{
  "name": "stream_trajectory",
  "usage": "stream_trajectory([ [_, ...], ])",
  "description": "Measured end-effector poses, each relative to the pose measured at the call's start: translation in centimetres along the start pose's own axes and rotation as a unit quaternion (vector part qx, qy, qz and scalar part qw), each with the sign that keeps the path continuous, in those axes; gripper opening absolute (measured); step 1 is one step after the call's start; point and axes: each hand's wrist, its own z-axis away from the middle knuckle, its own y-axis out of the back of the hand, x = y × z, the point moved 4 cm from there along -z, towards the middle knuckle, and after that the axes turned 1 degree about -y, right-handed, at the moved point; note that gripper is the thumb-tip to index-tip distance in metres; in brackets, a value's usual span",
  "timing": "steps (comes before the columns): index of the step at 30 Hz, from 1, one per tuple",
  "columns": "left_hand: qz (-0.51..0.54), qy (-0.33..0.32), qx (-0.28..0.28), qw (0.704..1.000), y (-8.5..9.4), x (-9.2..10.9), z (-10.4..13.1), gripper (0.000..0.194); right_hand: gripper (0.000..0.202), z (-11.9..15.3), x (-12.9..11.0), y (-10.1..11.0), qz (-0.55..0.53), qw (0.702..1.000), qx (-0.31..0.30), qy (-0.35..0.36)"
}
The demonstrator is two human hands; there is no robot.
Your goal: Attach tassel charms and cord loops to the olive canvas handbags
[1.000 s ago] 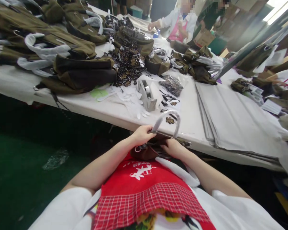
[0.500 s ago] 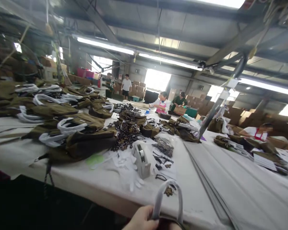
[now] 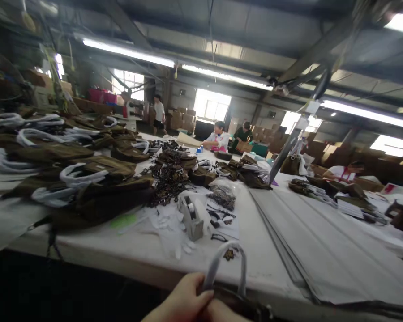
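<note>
Head view: a dark brown handbag [image 3: 235,303] is at the near edge of the scene, right of the middle, in front of the table's near edge and cut off by the bottom of the view. Its arched handle [image 3: 215,267], sleeved in pale grey wrapping, stands upright against the white tabletop [image 3: 251,261]. The left hand [image 3: 183,295] grasps the bag's rim at the left foot of the handle, thumb pressed over the edge. Only a part of the right hand [image 3: 223,312] shows, low against the bag; I cannot tell whether it grips.

Just past the handle lies a bronze-coloured flower charm [image 3: 229,254], with a black cord loop [image 3: 219,238] farther off. To the left of these sit a grey tape dispenser [image 3: 195,223] and white gloves [image 3: 174,237], then a lime-green piece [image 3: 124,220]. Farther back are a clear plastic bag [image 3: 223,197] of small dark parts and a heap of dark chains [image 3: 168,179]. Olive handbags [image 3: 110,199] with wrapped handles pile up along the left, while large grey sheets [image 3: 309,237] lie stacked on the right, near a slanting metal post [image 3: 287,152].

On the far side, a co-worker in a pink apron [image 3: 218,139] is beside another in dark green [image 3: 243,134]; a person in a white top [image 3: 159,112] stands farther left, and one more person [image 3: 342,172] is at the right, before cardboard boxes [image 3: 336,152]
</note>
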Motion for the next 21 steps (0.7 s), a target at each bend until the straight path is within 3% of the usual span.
stream_trajectory([
  [2,-0.148,-0.019,0.084,0.985,1.4,2.4,2.2,0.047,0.032,0.6,0.0,-0.8,-0.006,1.000,-0.028,-0.003],
  [3,-0.207,-0.061,0.102,0.971,1.7,3.8,3.1,0.053,0.031,0.8,-0.1,-1.0,0.008,0.999,-0.033,0.009],
  [5,-0.282,-0.150,0.066,0.945,1.2,6.0,4.1,0.044,0.023,1.0,0.0,-0.8,0.052,0.999,0.006,0.013],
  [7,-0.316,-0.211,0.025,0.924,0.3,6.9,4.3,0.028,0.017,0.9,0.5,-0.4,0.045,0.999,0.020,-0.009],
  [11,-0.312,-0.221,0.065,0.922,-0.5,5.3,3.4,0.018,0.015,1.1,1.5,0.8,-0.072,0.996,0.010,-0.058],
  [16,-0.265,-0.222,0.062,0.936,-0.7,3.3,2.7,0.023,0.027,1.6,2.1,2.7,-0.261,0.955,0.001,-0.141],
  [18,-0.258,-0.214,0.048,0.941,-0.9,3.3,2.6,0.021,0.026,1.4,2.1,3.0,-0.267,0.953,-0.009,-0.143],
  [21,-0.270,-0.209,0.036,0.939,-1.4,3.4,2.3,0.015,0.027,1.2,1.9,3.1,-0.185,0.976,-0.015,-0.116],
])
